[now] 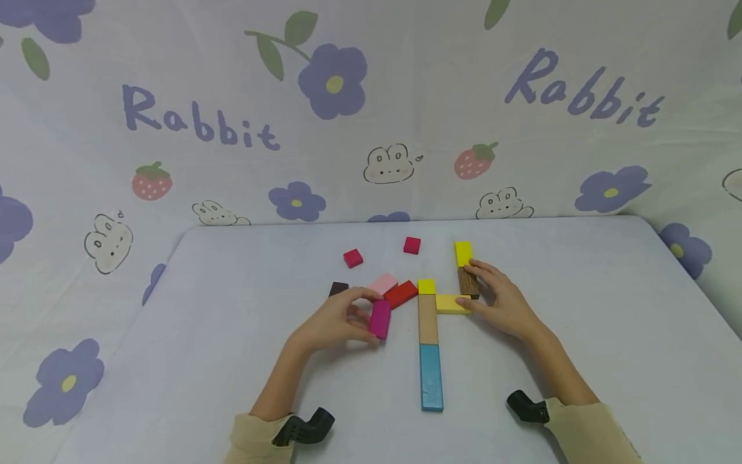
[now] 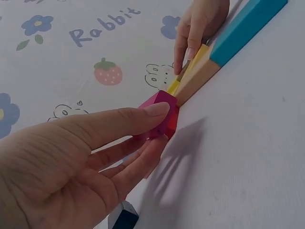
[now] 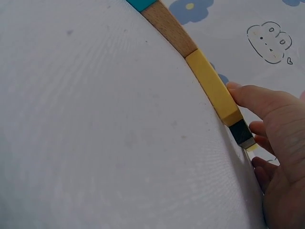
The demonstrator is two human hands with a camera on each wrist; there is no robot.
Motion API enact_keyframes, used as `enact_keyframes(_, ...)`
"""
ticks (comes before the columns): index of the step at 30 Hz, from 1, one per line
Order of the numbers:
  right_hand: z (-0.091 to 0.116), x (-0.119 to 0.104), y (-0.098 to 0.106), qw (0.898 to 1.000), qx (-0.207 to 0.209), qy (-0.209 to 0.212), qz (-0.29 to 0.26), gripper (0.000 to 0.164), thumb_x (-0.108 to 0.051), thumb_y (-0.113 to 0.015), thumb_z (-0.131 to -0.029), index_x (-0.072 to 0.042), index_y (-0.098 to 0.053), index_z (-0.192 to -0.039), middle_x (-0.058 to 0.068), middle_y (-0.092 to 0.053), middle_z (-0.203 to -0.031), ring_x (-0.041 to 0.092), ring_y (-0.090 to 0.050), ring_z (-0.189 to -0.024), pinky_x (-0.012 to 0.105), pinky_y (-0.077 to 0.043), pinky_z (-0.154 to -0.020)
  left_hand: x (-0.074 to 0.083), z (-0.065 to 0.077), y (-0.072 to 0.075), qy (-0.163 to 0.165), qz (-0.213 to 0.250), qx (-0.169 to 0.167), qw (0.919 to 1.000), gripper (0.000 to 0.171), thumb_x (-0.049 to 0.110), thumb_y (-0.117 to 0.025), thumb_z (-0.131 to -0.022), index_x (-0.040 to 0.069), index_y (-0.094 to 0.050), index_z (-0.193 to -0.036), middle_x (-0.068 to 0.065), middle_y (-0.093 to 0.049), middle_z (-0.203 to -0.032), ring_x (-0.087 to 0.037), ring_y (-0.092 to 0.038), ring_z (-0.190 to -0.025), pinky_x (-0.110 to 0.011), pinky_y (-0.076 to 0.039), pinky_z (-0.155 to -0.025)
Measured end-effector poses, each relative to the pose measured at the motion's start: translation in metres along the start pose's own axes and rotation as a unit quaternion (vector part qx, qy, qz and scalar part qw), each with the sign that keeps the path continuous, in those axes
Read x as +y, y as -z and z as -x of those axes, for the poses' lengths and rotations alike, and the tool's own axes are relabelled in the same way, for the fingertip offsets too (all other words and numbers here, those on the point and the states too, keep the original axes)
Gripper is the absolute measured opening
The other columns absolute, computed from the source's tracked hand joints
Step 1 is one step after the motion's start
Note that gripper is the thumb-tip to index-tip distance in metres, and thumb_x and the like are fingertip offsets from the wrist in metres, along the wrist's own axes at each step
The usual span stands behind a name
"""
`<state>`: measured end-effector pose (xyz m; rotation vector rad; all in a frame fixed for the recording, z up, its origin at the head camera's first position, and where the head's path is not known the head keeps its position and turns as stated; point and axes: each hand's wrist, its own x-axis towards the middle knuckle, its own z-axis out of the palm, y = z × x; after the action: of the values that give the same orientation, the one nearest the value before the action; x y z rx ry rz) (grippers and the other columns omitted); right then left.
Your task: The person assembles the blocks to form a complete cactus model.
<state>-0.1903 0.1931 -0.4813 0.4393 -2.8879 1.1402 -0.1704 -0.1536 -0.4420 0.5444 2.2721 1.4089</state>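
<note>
My left hand (image 1: 342, 322) pinches a magenta block (image 1: 380, 319) between thumb and fingers. In the left wrist view the magenta block (image 2: 159, 112) is held tilted, with the thumb on its near face. My right hand (image 1: 507, 303) rests at the right-hand blocks. Its thumb touches the end of a pale yellow block (image 1: 449, 304), and a fingertip is at a dark brown block (image 1: 467, 281) with a bright yellow block (image 1: 463, 253) beyond it. Left of these, a small yellow block (image 1: 426, 287), a tan block (image 1: 428, 319) and a long blue block (image 1: 431, 377) form a line.
A red block (image 1: 401, 294) and a pink block (image 1: 383, 283) lie behind the left hand, with a black block (image 1: 339, 288) partly hidden by it. Two small red blocks (image 1: 353, 258) lie farther back. A patterned cloth (image 1: 417, 116) hangs behind the white tabletop (image 1: 203, 361).
</note>
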Motion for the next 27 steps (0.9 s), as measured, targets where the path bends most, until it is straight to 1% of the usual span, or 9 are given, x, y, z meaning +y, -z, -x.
enact_keyframes(4,0.0,0.001,0.0,1.0,0.002,0.004,-0.003,0.069,-0.028,-0.077,-0.095,0.002,-0.051,-0.152,0.026,-0.04,-0.164,0.049,-0.033,-0.152,0.07,-0.029,-0.121,0.003,-0.006,-0.001,-0.001,0.0,0.005,1.0,0.065,0.006,-0.086,-0.086,0.008,-0.057,-0.144,-0.013,-0.062,-0.137,-0.024,-0.069,-0.111,-0.035,-0.063,-0.092)
enact_keyframes(9,0.0,0.002,0.0,1.0,0.003,0.005,-0.004,0.069,-0.028,-0.077,-0.095,0.002,-0.051,-0.152,0.025,-0.04,-0.164,0.049,-0.033,-0.152,0.07,-0.029,-0.121,0.01,-0.019,-0.001,-0.005,-0.004,0.016,0.9998,0.067,0.005,-0.085,-0.086,0.009,-0.057,-0.146,-0.014,-0.06,-0.142,-0.029,-0.069,-0.117,-0.037,-0.062,-0.093)
enact_keyframes(16,0.0,0.001,0.0,1.0,0.005,0.011,-0.007,0.068,-0.028,-0.077,-0.095,0.002,-0.052,-0.151,0.025,-0.04,-0.163,0.049,-0.033,-0.152,0.07,-0.029,-0.121,0.023,-0.037,-0.002,-0.006,-0.014,0.05,0.9986,0.067,0.006,-0.086,-0.085,0.009,-0.058,-0.146,-0.012,-0.06,-0.144,-0.03,-0.067,-0.118,-0.038,-0.062,-0.093)
enact_keyframes(21,0.0,0.001,0.001,1.0,0.007,0.017,-0.012,0.069,-0.026,-0.078,-0.095,0.003,-0.052,-0.151,0.026,-0.041,-0.163,0.049,-0.034,-0.152,0.069,-0.029,-0.121,0.028,-0.051,-0.002,0.011,-0.005,0.064,0.9979,0.066,0.007,-0.086,-0.086,0.01,-0.059,-0.146,-0.012,-0.061,-0.143,-0.03,-0.066,-0.119,-0.038,-0.063,-0.091)
enact_keyframes(27,0.0,0.002,0.0,1.0,0.007,0.014,-0.01,0.069,-0.027,-0.078,-0.095,0.002,-0.052,-0.152,0.026,-0.04,-0.163,0.049,-0.033,-0.152,0.07,-0.028,-0.121,0.031,-0.068,-0.003,0.045,-0.002,0.054,0.9975,0.066,0.013,-0.085,-0.089,0.015,-0.059,-0.149,-0.011,-0.062,-0.144,-0.025,-0.069,-0.116,-0.035,-0.063,-0.09)
